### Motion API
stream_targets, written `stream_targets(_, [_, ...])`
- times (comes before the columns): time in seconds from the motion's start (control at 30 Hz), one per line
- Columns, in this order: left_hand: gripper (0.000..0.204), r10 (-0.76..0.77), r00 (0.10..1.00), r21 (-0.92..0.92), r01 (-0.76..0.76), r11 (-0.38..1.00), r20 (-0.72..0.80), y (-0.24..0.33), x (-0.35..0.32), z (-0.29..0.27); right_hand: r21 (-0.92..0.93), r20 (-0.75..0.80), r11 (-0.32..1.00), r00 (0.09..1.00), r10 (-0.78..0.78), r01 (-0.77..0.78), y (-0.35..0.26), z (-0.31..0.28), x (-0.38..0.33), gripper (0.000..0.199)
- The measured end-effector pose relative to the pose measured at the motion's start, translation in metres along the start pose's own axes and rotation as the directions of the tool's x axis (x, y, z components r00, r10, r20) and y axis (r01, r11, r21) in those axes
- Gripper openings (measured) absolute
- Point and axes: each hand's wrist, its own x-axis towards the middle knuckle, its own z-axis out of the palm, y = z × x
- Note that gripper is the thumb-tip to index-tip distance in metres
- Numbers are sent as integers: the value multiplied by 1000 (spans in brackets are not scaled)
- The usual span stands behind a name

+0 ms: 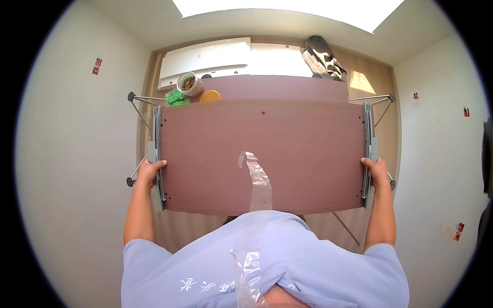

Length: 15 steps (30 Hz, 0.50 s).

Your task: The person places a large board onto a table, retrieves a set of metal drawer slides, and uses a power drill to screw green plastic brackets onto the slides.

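Note:
I hold a large reddish-brown wooden panel [308, 154] flat in front of my chest. My left hand [150, 170] grips its left edge beside a grey metal rail [156, 154]. My right hand [377, 169] grips the right edge next to a matching grey rail [367, 149]. Thin metal rods with black feet [134, 97] stick out at the panel's corners. A strip of clear plastic film [259, 185] lies on the panel and runs down over my light blue shirt.
Beyond the panel, on the wooden floor, lie white boards [205, 61], a clear jar of small parts [189, 83], green items [176, 97], an orange disc [210, 96] and a crumpled dark wrapping [323, 56]. White walls stand close on both sides.

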Motion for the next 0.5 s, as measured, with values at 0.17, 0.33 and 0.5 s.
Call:
stream_targets(0.17, [67, -10, 1000, 14, 10, 1000, 11, 7, 3, 2, 7, -42, 1000, 999, 7, -7, 16, -1, 15, 52])
stream_targets(0.33, [61, 40, 995, -60, -35, 998, 90, -7, 16, -4, 21, -28, 999, 999, -42, 42, 22, 1, 16, 58])
stream_targets(0.5, [82, 165, 981, 67, -158, 985, -105, -35, 26, -7, 12, 74, 991, 988, -136, 136, 14, -1, 4, 66])
